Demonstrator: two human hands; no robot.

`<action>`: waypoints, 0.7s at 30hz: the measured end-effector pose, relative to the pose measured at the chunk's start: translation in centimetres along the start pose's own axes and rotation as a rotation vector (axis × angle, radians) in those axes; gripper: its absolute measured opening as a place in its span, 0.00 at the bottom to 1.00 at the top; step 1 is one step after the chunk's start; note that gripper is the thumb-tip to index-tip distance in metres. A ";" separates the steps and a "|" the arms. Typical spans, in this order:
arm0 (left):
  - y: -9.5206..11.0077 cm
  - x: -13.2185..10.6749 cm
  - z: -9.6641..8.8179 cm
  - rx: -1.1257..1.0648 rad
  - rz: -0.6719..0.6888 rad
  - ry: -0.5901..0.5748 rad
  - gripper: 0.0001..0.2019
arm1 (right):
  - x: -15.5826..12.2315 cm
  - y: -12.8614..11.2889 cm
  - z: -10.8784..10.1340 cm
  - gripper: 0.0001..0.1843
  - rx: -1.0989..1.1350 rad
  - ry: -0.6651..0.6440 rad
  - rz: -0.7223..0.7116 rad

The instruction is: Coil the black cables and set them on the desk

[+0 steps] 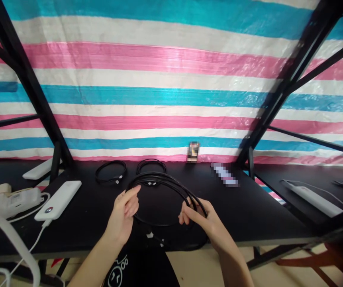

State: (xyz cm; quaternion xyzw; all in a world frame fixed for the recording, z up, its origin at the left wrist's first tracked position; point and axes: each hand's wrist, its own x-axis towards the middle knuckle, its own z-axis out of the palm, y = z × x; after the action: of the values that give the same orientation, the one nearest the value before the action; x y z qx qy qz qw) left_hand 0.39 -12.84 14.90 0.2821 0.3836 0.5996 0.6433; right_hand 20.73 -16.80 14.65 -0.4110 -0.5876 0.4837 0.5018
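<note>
A black cable [171, 178] is wound into a loose coil of several loops, held up over the near part of the black table. My right hand [202, 215] is closed around the loops at the coil's right side, thumb on top. At the left side, my left hand [126, 213] has its fingers curled in around the cable, which passes behind them. White tags [149, 235] hang at the lower part of the coil. Beyond lie two smaller coiled black cables, one at the left [110, 162] and one in the middle [151, 160], partly behind the held coil.
On the black table [257, 215] a white power bank [58, 200] with a cable lies left, near a white power strip [12, 202]. A small blurred box [193, 152] and a blurred flat item [225, 174] are at the back right. Dark metal frame legs [28, 79] and a striped sheet [159, 95] stand behind.
</note>
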 end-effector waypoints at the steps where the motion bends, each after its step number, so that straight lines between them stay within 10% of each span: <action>1: 0.2 -0.1 -0.2 -0.015 -0.017 0.013 0.28 | -0.1 -0.3 0.2 0.15 0.015 -0.009 0.006; 6: -0.4 -0.6 -1.3 0.014 0.018 0.038 0.25 | -0.8 -0.2 2.6 0.18 0.193 -0.121 0.016; 12: -2.0 -1.8 -2.5 0.257 -0.029 -0.326 0.29 | -1.3 -0.4 2.4 0.28 0.056 0.232 0.166; 21: 1.3 -3.5 -1.3 0.677 -0.071 -0.610 0.16 | -1.6 -3.4 1.4 0.18 -0.331 -0.034 0.104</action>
State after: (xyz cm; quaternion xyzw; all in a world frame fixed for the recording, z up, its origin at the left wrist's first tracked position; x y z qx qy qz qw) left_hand -1.40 -16.21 15.81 0.6268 0.3605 0.3076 0.6185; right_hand 19.63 -19.28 17.66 -0.5097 -0.6456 0.4127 0.3912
